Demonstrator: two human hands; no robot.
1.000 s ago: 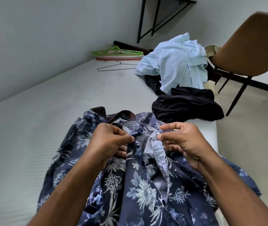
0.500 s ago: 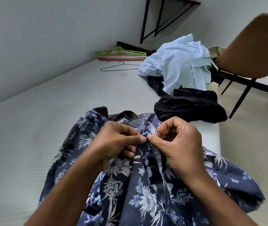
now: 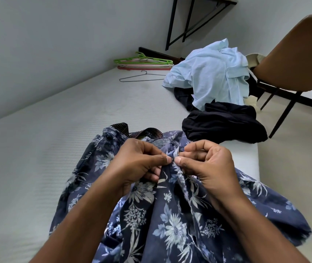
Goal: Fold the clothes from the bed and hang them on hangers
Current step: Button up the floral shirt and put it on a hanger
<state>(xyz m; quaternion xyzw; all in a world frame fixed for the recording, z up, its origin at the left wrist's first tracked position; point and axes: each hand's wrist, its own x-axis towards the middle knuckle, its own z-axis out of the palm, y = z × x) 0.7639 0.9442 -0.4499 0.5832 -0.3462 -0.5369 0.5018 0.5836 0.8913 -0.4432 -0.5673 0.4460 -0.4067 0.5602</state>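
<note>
We have the floral shirt point(image 3: 170, 215) spread on the bed point(image 3: 47, 149) before us, our left hand point(image 3: 138, 166) and right hand point(image 3: 206, 166) each pinching one front edge just below the collar, thumbs nearly touching. It looks like we are fastening a top button. Next we likely need a hanger from the pile point(image 3: 145, 62) at the far end.

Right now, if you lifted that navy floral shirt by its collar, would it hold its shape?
Probably not: the navy floral shirt bunches in soft folds. Likely light: left hand and right hand hold its front by pinches.
</note>
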